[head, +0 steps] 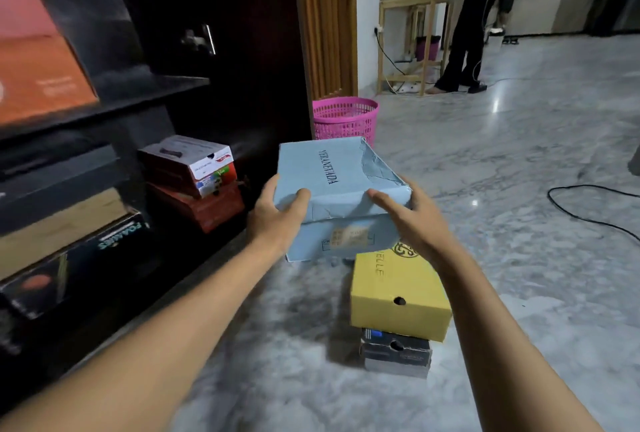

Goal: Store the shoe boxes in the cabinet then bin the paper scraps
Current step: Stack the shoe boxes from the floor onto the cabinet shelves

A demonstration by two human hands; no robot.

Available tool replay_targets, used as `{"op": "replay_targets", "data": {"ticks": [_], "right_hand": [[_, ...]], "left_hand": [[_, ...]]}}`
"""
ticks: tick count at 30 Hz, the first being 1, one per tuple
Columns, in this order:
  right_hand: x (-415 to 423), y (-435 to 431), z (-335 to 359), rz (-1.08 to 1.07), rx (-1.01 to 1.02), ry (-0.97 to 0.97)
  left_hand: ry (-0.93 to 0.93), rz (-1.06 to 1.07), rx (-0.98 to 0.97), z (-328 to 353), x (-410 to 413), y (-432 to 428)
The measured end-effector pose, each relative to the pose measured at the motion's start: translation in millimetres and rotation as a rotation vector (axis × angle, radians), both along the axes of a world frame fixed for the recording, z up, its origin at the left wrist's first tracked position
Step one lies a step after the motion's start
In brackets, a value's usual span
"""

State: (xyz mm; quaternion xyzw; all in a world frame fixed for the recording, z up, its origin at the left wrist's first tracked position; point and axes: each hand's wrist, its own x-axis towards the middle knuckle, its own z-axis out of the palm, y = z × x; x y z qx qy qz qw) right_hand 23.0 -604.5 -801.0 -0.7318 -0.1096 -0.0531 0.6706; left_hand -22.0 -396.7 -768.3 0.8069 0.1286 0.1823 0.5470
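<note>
Pale blue cardboard shoe box (332, 189), lid crumpled and torn at right corner, held beside dark cabinet (138, 92). Left hand (277, 213) grips left edge, thumb on lid. Right hand (408, 220) clasps right edge, fingers apparently wrapped behind. Smooth yellow cardboard box (398, 296) below. Pink lattice plastic basket (344, 118) behind.

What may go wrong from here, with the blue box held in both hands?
1. The blue box has a lid torn at its far right corner; the left hand and right hand grip at the lid, so the base might slip out.
2. The yellow box overhangs the smaller black box just below; a knock might topple it.
</note>
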Motion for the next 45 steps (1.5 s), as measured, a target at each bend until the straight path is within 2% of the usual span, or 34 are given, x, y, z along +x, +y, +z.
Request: {"op": "replay_targets", "data": {"ticks": [8,14,18,26,34,37,45], "right_hand": [[13,76,88,0.208,0.035,-0.093],[40,125,153,0.285,0.046,-0.155],[66,157,190,0.259,0.052,-0.187],[102,225,250,0.172,0.048,-0.147],[140,275,255,0.171,0.083,-0.101],[161,291,245,0.194,0.138,-0.055],[240,343,215,0.158,0.207,-0.075]], "left_hand": [[-0.102,0.227,0.056,92,-19,72],[-0.256,0.34,0.08,146,-12,114],[-0.32,0.347,0.029,176,13,140],[-0.269,0.291,-0.022,243,59,202],[-0.234,0.317,-0.078,245,92,247],[-0.244,0.342,-0.081,237,107,255],[-0.233,0.389,-0.128,212,169,277]]}}
